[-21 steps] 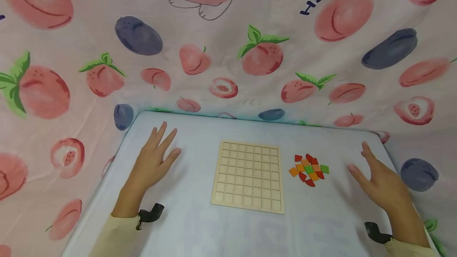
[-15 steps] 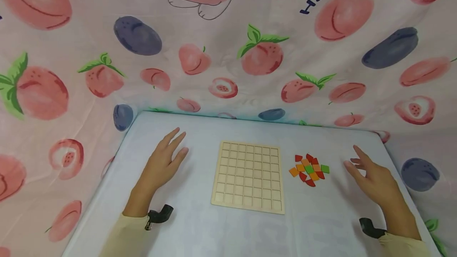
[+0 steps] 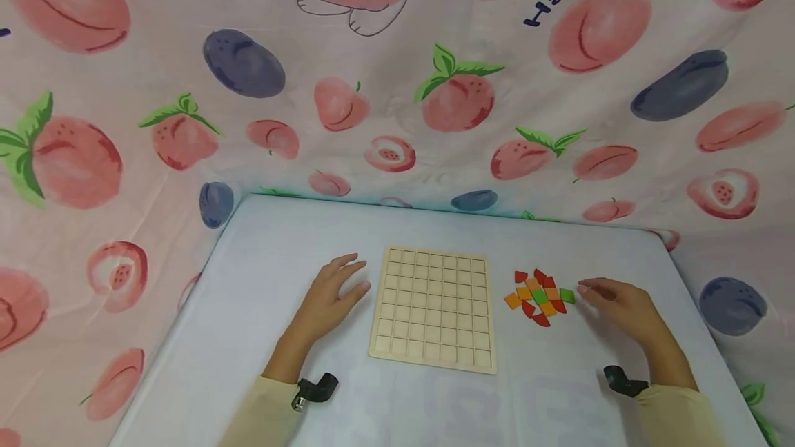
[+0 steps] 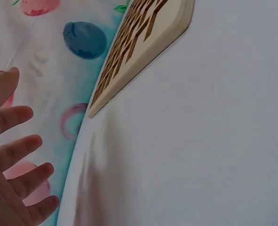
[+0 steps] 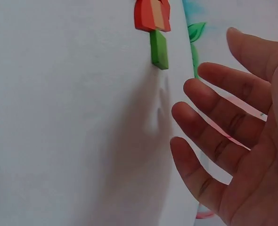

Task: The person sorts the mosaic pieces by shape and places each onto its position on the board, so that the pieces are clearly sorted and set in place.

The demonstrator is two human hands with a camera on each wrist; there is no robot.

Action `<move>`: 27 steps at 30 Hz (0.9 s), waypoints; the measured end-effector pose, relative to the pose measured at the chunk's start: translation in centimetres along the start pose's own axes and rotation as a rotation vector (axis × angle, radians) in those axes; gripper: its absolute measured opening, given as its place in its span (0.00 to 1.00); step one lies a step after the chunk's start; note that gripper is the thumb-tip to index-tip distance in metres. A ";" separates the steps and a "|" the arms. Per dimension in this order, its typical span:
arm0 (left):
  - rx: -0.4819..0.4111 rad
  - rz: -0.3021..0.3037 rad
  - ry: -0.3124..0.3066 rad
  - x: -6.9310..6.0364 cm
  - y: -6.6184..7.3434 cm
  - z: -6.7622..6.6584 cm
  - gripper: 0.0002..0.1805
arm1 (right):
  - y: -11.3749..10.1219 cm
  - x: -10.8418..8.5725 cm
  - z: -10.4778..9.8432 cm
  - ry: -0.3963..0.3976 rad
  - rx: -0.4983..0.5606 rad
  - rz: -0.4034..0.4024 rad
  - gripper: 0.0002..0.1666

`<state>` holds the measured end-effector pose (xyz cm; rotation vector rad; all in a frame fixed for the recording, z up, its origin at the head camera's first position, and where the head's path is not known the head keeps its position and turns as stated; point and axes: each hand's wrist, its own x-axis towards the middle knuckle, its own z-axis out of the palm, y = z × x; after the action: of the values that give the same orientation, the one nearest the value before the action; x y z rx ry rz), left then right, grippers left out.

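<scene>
A pale wooden grid board [image 3: 433, 309] of small square recesses lies on the white table. Just left of it hovers my left hand [image 3: 326, 303], fingers spread and holding nothing; the left wrist view shows the board's edge [image 4: 143, 68] beyond the fingers [image 4: 23, 153]. To the board's right lies a loose cluster of small red, orange and green pieces [image 3: 539, 296], some square and some with a curved side. My right hand [image 3: 621, 305] hovers at the cluster's right side, near a green square [image 3: 566, 296]. In the right wrist view its fingers stand apart from that green piece [image 5: 159, 49].
A fruit-print cloth [image 3: 385, 102] hangs behind and at the sides of the table [image 3: 273, 226]. Each wrist wears a black camera mount, the left one [image 3: 318, 388] and the right one [image 3: 624, 381], close above the tabletop.
Both hands have moved inward: the left rightward to the board's side, the right leftward to the coloured pieces, its fingers drawing closer together. Board and pieces have stayed put.
</scene>
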<state>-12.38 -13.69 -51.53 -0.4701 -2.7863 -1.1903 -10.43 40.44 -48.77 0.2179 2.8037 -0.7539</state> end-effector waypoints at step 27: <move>0.164 0.060 -0.330 1.6 -2.0 2.0 0.35 | 0.6 2.4 1.2 -0.127 0.055 0.017 0.26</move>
<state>-14.45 -13.19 -54.00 -0.7933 -3.0821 -0.9348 -12.40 40.58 -50.70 0.1954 2.6611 -0.8116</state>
